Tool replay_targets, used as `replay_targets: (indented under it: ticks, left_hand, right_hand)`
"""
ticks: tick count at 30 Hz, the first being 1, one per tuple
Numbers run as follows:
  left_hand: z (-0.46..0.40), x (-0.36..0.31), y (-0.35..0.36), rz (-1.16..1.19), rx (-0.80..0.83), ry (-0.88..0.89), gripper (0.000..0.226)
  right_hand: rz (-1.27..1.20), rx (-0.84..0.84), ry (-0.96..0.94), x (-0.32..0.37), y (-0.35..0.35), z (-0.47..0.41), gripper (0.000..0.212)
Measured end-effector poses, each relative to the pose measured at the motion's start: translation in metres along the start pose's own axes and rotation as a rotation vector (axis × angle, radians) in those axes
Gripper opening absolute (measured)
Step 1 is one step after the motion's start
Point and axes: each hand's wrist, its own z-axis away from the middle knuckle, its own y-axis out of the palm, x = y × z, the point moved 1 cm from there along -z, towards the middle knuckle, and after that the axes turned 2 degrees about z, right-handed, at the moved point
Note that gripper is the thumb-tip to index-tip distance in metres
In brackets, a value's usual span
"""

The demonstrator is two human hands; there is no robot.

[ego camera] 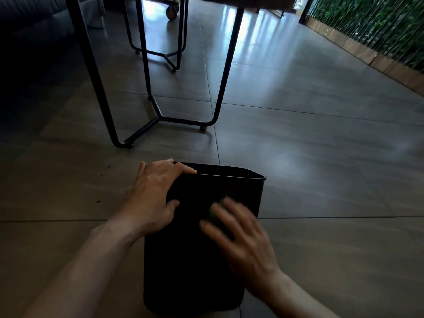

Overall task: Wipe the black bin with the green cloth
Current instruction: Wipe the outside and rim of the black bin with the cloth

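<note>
Black plastic fills the lower centre of the frame: the black bin [192, 260] lies tipped on the tiled floor [321, 180], its base nearest us at the bottom edge and its open mouth pointing away toward mid-frame. We have both hands on its upper side wall. Our right hand [243, 237], blurred, lies with fingers spread and fairly straight, pressing flat on the wall at the right of the bin. Under its fingertips we can make out only a small smear of the green cloth [216, 211], trapped between the fingers and the plastic; how much cloth lies beneath the palm we cannot tell. Our left hand [156, 196] sits a little farther up, at the bin's left edge, fingers curled over the rim at the far left corner of the mouth and thumb pressed on the side wall, so it grips the bin firmly.

Beyond the bin, in the middle of the frame, black metal table legs [158, 111] stand on the tiles, joined by a low bar with small feet. Farther off, at upper centre, a second leg frame [160, 42] stands, with a caster wheel [172, 12] behind it near the top edge. Along the upper right runs a green plant wall [378, 26] above a wooden base strip.
</note>
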Motion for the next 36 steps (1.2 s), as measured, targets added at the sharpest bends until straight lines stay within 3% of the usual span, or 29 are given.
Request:
replay_targets:
  ticks: [4,6,11,13,15,21,24,30,32,36]
  left_hand:
    - [0.001,0.001,-0.002,-0.005,0.003,0.005,0.074]
    - [0.002,0.001,-0.003,-0.01,0.002,0.003,0.073]
    - [0.002,-0.001,-0.001,-0.004,-0.011,0.004,0.07]
    - [0.002,-0.001,-0.001,0.001,-0.015,0.002,0.07]
    - [0.003,-0.001,-0.001,-0.009,-0.012,0.006,0.07]
    - [0.005,-0.003,-0.003,-0.088,0.015,0.057,0.071]
    - [0.008,-0.003,-0.004,-0.135,0.043,0.077,0.079]
    - [0.011,0.001,0.0,-0.193,0.095,0.093,0.092]
    - [0.01,0.0,0.001,-0.205,0.096,0.09,0.093]
    - [0.008,-0.004,0.002,-0.188,0.067,0.096,0.087]
  right_hand:
    - [-0.028,-0.14,0.312,-0.013,-0.007,-0.051,0.038]
    - [-0.018,-0.136,0.256,-0.006,-0.001,-0.048,0.036]
    - [0.005,0.048,-0.209,0.023,0.014,0.027,0.022]
    - [0.032,0.081,-0.284,0.023,0.013,0.037,0.023]
    - [0.016,0.073,-0.228,0.017,0.009,0.028,0.028]
    - [-0.035,-0.082,0.217,-0.002,-0.004,-0.04,0.048]
    - [-0.046,-0.085,0.147,0.01,0.003,-0.032,0.053]
    - [0.044,0.082,-0.337,0.039,0.014,0.037,0.016]
    - [0.018,0.069,-0.306,0.033,0.009,0.031,0.016]
    - [-0.088,-0.043,-0.044,0.022,-0.002,-0.023,0.03]
